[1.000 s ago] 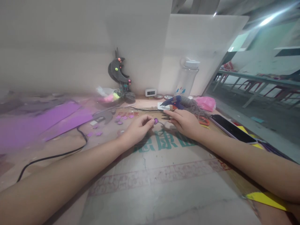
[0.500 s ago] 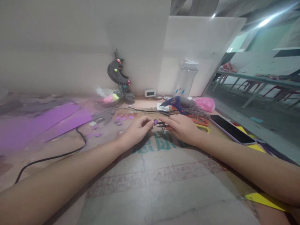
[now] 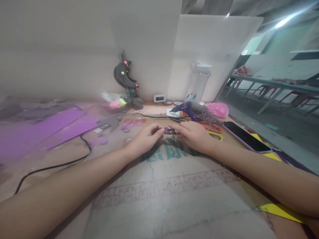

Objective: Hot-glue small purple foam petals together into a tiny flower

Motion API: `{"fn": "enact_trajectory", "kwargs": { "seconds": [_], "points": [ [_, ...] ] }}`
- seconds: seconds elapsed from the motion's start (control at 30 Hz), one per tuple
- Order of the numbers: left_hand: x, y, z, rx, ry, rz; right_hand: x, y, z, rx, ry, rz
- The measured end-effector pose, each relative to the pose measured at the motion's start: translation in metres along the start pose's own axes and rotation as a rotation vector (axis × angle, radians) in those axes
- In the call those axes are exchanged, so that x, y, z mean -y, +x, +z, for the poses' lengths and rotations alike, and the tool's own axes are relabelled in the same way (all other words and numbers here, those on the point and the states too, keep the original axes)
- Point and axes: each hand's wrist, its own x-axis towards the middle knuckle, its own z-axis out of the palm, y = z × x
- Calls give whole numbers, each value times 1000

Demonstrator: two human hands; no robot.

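My left hand (image 3: 146,137) pinches a small purple flower piece (image 3: 166,131) at the middle of the desk. My right hand (image 3: 194,135) is closed on small dark scissors (image 3: 171,132), whose tips touch the purple piece. Both hands rest on a sheet of cardboard (image 3: 174,192) with green printed characters. A blue glue gun (image 3: 185,109) lies just behind my right hand, beside a bundle of grey yarn (image 3: 204,114).
Purple foam sheets (image 3: 50,127) and small purple cut-outs (image 3: 131,125) lie at the left, crossed by a black cable (image 3: 62,162). A phone (image 3: 243,135), orange scissors (image 3: 211,127), a pink bag (image 3: 219,109), a water bottle (image 3: 198,84) and a dark crescent ornament (image 3: 124,78) stand around.
My right hand picked up the small scissors from near the glue gun and brought them left to the purple piece. My left hand stayed nearly still.
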Motion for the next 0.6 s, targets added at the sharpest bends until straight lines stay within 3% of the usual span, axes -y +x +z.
{"fn": "enact_trajectory", "kwargs": {
  "seconds": [0.6],
  "points": [
    [1, 0, 1, 23, -26, -25, -1, 1, -1, 26, 20, -19]
  ]
}}
